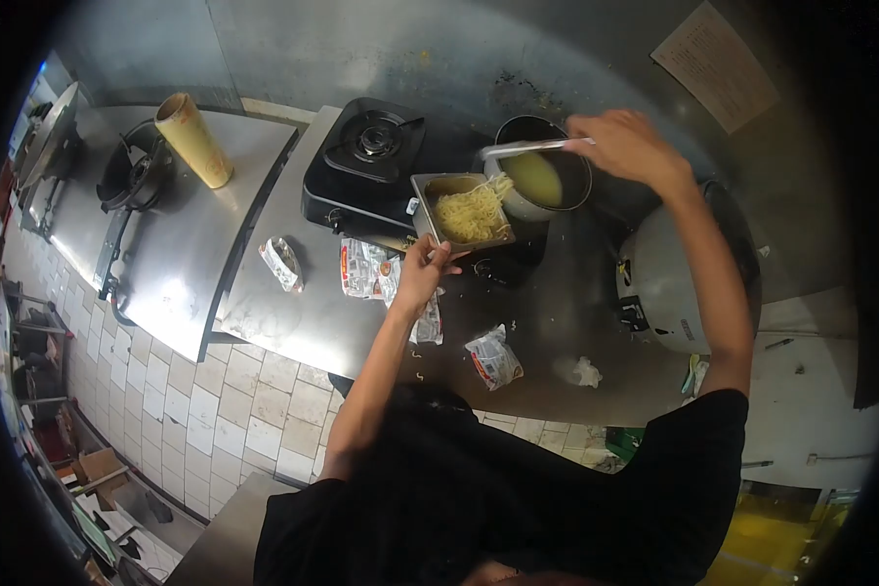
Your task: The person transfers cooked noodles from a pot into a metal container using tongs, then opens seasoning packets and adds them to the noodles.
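Note:
My left hand (425,272) grips the near edge of a square metal container (425,217), thumb on the rim. Yellow noodles (471,215) fill much of the container, and a few strands hang over its right corner toward the pot. Just right of it, a dark-rimmed pot (588,186) holds cloudy yellowish liquid (534,180). Above the pot, my right hand (623,145) is closed round the end of a long metal utensil (532,148). Its other end points left, over the container's far side; its exact kind is unclear.
A black gas stove (361,156) stands behind the container. Torn noodle packets (361,269) and another packet (495,357) lie on the steel counter. A large round cooker (674,273) stands at right, a yellow roll (195,142) upright at left, and crumpled white paper (585,372) near the front edge.

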A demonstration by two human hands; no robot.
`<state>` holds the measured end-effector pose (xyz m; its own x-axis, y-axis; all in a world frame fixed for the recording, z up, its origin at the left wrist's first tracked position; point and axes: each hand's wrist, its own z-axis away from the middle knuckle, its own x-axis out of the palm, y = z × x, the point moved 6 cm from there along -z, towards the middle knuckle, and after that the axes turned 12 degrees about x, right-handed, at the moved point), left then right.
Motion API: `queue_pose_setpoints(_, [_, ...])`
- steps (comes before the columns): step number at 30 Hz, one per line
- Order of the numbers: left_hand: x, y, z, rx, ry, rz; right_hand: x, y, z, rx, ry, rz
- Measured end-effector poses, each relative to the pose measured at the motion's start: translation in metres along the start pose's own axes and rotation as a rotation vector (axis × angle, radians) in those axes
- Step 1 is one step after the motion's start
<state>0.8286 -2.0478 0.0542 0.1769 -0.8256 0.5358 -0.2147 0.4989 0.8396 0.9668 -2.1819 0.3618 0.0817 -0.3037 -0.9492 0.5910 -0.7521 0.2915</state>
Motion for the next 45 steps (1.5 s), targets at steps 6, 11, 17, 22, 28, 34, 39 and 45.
queue_pose_setpoints(6, [0.004,0.011,0.003,-0.031,0.005,-0.077,0.116,0.106,-0.055,0.272,-0.068,-0.068])
queue_pose_setpoints(11, [0.005,0.011,0.002,-0.069,0.014,-0.1,0.228,0.126,-0.123,0.34,-0.192,-0.118])
queue_pose_setpoints(17, [-0.002,0.008,0.005,-0.084,0.069,-0.089,0.218,0.08,-0.121,-0.007,-0.201,-0.243])
queue_pose_setpoints(22, [0.008,0.018,0.004,-0.076,0.086,-0.096,0.199,0.055,-0.079,-0.159,-0.283,-0.109])
queue_pose_setpoints(28, [0.005,0.011,0.005,-0.064,0.063,-0.079,0.208,0.079,-0.072,-0.182,-0.28,-0.244])
queue_pose_setpoints(34, [-0.005,0.0,0.006,-0.071,0.042,-0.102,0.182,0.098,-0.061,-0.129,-0.33,-0.455])
queue_pose_setpoints(39, [-0.003,0.003,0.007,-0.074,0.039,-0.083,0.143,0.086,-0.037,-0.116,-0.286,-0.457])
queue_pose_setpoints(45, [0.003,0.008,0.007,-0.071,0.019,-0.094,0.114,-0.018,-0.003,-0.071,-0.073,-0.294])
